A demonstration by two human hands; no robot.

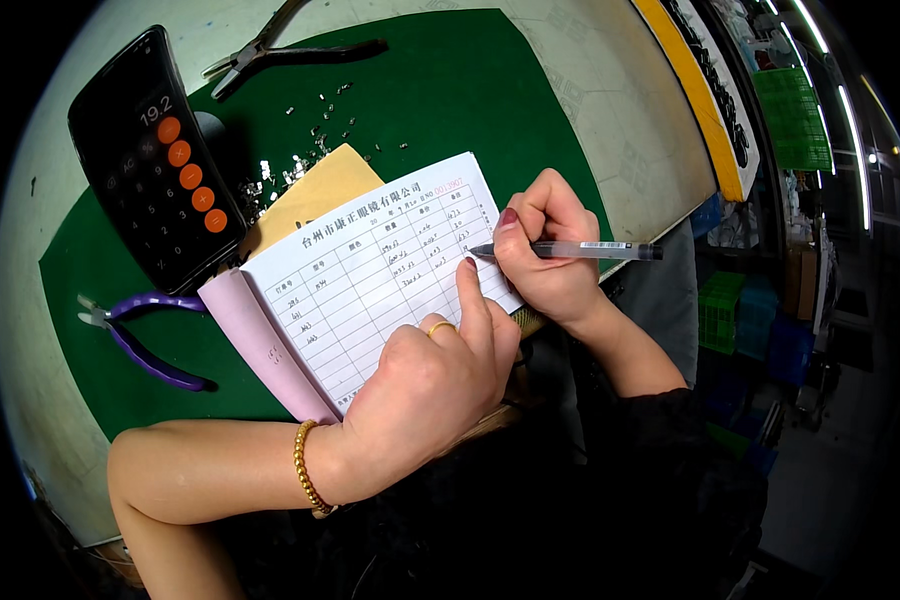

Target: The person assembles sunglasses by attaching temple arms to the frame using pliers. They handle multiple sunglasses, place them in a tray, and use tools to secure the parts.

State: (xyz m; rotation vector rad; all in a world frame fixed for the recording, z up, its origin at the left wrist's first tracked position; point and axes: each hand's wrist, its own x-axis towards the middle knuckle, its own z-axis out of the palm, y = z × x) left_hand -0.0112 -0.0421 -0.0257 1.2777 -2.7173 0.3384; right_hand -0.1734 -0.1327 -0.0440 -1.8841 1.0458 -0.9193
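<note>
My right hand (555,250) is closed round a black-and-clear pen (595,250), its tip on a right-hand column of a printed form pad (355,310). Handwritten entries fill the pad's upper rows. My left hand (425,375) lies across the lower part of the pad. Its index finger stretches out to the paper just below the pen tip, and the other fingers curl; nothing shows in this hand. A pink sheet (265,345) is folded out along the pad's left side. Under the pad's far edge sits a yellow card or envelope (320,190).
A phone (140,150) showing a calculator stands left of the pad on a green mat (450,80). Purple-handled pliers (155,375) lie at left, dark-handled pliers (260,55) at the back. Small shiny metal parts (285,168) are scattered between. Green crates (790,120) stand at far right.
</note>
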